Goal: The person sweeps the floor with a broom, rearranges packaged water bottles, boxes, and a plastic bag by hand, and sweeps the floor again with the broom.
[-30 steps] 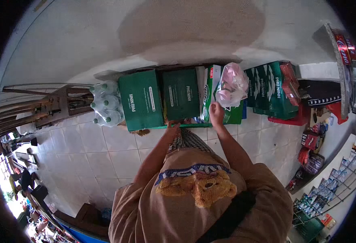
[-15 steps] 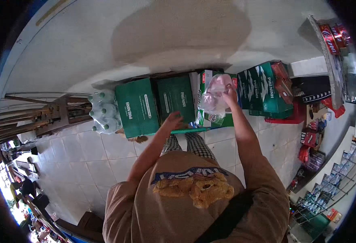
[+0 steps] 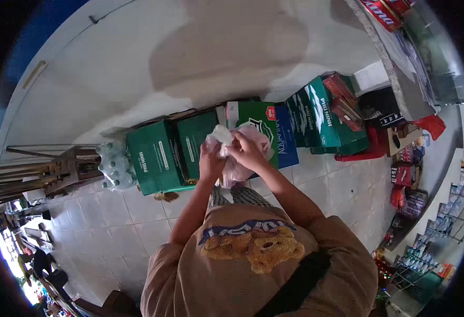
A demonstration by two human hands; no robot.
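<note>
Plastic bag [image 3: 235,171] gripped by left hand [image 3: 211,163], right hand [image 3: 247,155]; inside indistinct

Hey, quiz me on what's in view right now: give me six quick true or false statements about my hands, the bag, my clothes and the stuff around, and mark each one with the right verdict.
1. The left hand and right hand both hold the pinkish plastic bag. True.
2. The bag rests on the tiled floor. False: it is held up in the two hands.
3. Clear bottles stand to the left of the green boxes. True.
4. The box marked AQUAFINA is red. False: the AQUAFINA box is blue.
5. The brown shirt has a teddy bear print. True.
6. The trousers are plain black. False: the trousers are checked.
</note>
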